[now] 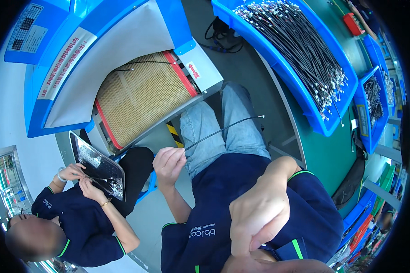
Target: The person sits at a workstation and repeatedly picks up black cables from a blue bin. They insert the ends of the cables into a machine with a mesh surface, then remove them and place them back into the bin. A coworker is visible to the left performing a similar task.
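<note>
My left hand (168, 164) pinches one end of a thin black cable (225, 129) between thumb and fingertips. The cable stretches to the right above my jeans, and a small white connector (261, 117) tips its far end. My right hand (259, 214) is raised close in front of my upper chest, its fingers bent inward and one finger directed downward. Nothing shows in it, though its palm side is hidden. Ahead and to the left is a mesh conveyor belt (143, 100) with red edges, where a couple of thin dark cables (123, 69) lie.
A blue machine housing (93, 50) arches over the belt. To the right, a blue bin (325, 125) full of black cables (300, 54) stands on a green table (325, 157), beside smaller blue bins (373, 102). At left, a seated co-worker (84, 218) handles cables over a tray (95, 159).
</note>
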Action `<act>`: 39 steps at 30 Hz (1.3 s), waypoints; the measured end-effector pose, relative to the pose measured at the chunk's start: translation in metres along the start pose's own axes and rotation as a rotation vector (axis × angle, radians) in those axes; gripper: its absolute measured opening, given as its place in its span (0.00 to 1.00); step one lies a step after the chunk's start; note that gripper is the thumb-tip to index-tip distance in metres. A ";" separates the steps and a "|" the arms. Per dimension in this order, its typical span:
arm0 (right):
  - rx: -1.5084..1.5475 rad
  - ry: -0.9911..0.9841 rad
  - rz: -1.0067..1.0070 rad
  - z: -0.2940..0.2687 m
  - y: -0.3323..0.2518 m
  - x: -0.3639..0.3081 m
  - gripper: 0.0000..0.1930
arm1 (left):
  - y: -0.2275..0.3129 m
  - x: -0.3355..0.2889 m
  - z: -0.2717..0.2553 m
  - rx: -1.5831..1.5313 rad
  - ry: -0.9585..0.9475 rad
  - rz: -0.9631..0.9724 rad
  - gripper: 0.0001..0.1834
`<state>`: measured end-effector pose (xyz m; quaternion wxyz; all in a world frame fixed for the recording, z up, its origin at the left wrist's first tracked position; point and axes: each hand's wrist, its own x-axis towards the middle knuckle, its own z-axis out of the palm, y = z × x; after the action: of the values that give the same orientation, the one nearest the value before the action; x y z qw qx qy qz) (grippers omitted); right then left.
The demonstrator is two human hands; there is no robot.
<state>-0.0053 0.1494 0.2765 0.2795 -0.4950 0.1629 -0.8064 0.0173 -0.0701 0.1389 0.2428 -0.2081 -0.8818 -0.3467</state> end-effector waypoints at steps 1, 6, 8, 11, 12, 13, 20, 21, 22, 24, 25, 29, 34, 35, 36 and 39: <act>-0.164 0.051 -0.070 0.001 -0.001 0.000 0.11 | 0.001 -0.001 0.000 0.002 0.000 -0.007 0.16; -1.077 -0.048 -0.101 0.012 -0.013 0.001 0.10 | 0.000 -0.001 -0.004 0.007 0.017 -0.017 0.17; -1.185 -0.021 -0.179 0.016 -0.013 0.001 0.09 | -0.001 -0.002 -0.008 0.024 0.033 -0.019 0.17; -1.266 -0.109 -0.329 0.003 -0.024 -0.001 0.09 | 0.000 -0.003 -0.013 0.024 0.037 -0.014 0.17; -1.290 -0.136 -0.390 -0.002 -0.027 -0.002 0.10 | 0.002 -0.005 -0.015 0.035 0.056 -0.011 0.17; -1.317 -0.120 -0.431 -0.003 -0.022 -0.009 0.10 | 0.002 -0.005 -0.017 0.027 0.071 -0.021 0.17; -1.756 0.368 0.580 -0.091 -0.015 -0.067 0.18 | -0.006 -0.010 -0.022 0.003 0.144 -0.034 0.17; -1.665 0.342 0.651 -0.099 -0.013 -0.078 0.18 | -0.006 -0.012 -0.025 0.011 0.151 -0.043 0.16; -1.570 0.314 0.716 -0.103 -0.011 -0.083 0.18 | -0.006 -0.014 -0.027 0.021 0.159 -0.052 0.16; -1.503 0.363 0.694 -0.104 -0.004 -0.089 0.14 | -0.009 -0.021 -0.031 0.038 0.166 -0.069 0.16; -1.472 0.397 0.684 -0.104 -0.003 -0.091 0.12 | -0.011 -0.021 -0.031 0.041 0.164 -0.072 0.16; -1.482 0.423 0.559 -0.111 -0.004 -0.096 0.08 | -0.013 -0.022 -0.031 0.050 0.168 -0.102 0.15; -1.445 0.581 0.606 -0.115 -0.016 -0.106 0.07 | -0.024 -0.035 -0.043 0.094 0.195 -0.174 0.13; -1.443 0.596 0.606 -0.117 -0.017 -0.109 0.08 | -0.025 -0.038 -0.045 0.107 0.204 -0.186 0.13; -1.438 0.603 0.602 -0.117 -0.018 -0.109 0.08 | -0.026 -0.040 -0.045 0.112 0.208 -0.195 0.12; -1.437 0.630 0.579 -0.116 -0.017 -0.109 0.08 | -0.027 -0.042 -0.047 0.130 0.209 -0.207 0.11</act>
<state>-0.0750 0.2282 0.1559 0.0331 -0.2428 0.8287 -0.5031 0.0493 -0.1299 0.1312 0.3092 -0.0625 -0.8890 -0.3319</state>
